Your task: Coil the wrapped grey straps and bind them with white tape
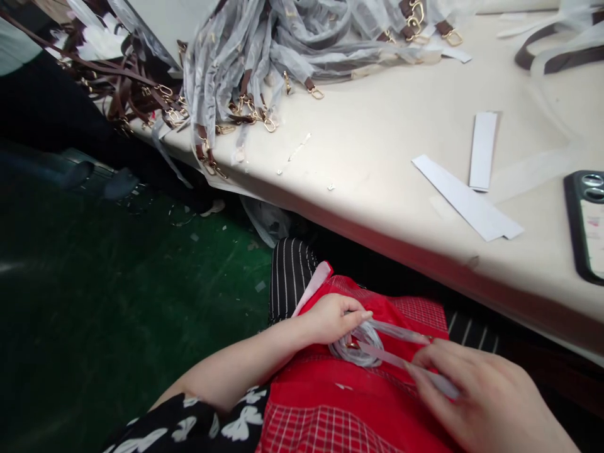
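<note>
On my lap, over a red checked apron [330, 402], my left hand [333, 318] pinches a coiled strap wrapped in clear film [361, 345], with a gold clasp just showing inside the coil. My right hand [481, 396] grips the free end of the same wrapped strap, stretched out to the right of the coil. Both hands sit below the front edge of the cream table [377, 163].
A heap of film-wrapped brown straps with gold clasps [255, 69] covers the table's far left. Two white paper strips [472, 198] lie mid-table, with a black phone [587, 223] at the right edge. More bare brown straps [132, 88] hang at the far left. Green floor [117, 283] lies below.
</note>
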Demonstrator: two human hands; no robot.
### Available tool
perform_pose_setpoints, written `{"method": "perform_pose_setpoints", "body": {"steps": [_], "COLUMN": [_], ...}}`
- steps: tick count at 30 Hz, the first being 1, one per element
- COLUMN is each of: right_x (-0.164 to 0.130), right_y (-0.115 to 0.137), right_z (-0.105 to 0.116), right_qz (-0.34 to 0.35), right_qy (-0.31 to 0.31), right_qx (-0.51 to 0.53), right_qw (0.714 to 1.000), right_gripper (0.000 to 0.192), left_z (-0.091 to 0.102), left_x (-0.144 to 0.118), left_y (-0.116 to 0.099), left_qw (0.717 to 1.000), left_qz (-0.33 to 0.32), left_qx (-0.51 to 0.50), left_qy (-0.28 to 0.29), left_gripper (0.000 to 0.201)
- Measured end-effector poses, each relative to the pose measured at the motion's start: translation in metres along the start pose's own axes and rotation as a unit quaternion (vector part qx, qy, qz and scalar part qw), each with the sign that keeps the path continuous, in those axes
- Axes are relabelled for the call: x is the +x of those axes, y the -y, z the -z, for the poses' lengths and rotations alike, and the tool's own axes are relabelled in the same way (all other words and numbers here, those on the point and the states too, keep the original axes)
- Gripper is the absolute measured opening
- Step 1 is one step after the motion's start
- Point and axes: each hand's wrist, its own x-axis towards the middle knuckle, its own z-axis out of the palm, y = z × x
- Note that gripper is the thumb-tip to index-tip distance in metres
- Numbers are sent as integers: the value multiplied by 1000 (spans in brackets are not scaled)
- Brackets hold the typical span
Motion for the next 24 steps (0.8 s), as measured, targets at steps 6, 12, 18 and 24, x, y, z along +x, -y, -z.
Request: {"method": "perform_pose_setpoints", "body": {"steps": [6, 12, 18, 24], "right_x": [4, 11, 23, 17], "right_y": [26, 37, 35, 36], "right_z": [-25, -64, -79, -80], "right_qz": [35, 48, 40, 73], "right_qy": [-4, -31, -69, -82], "right_qx": [-57, -119, -142, -155], "right_qw": [998, 991, 987, 982], "right_gripper": [29, 24, 21, 22], "left_z": [-1, -6, -3, -2], "left_x": [-3, -7, -13, -12], "left_y": [-4, -3, -9, -11], "left_qw": [1000, 998, 994, 995], "left_qz": [-6, -5, -50, -45], "left_qx": [-12, -49, 11, 23], "left_qy": [-6, -50, -92, -91], "left_gripper": [47, 46, 37, 38]}}
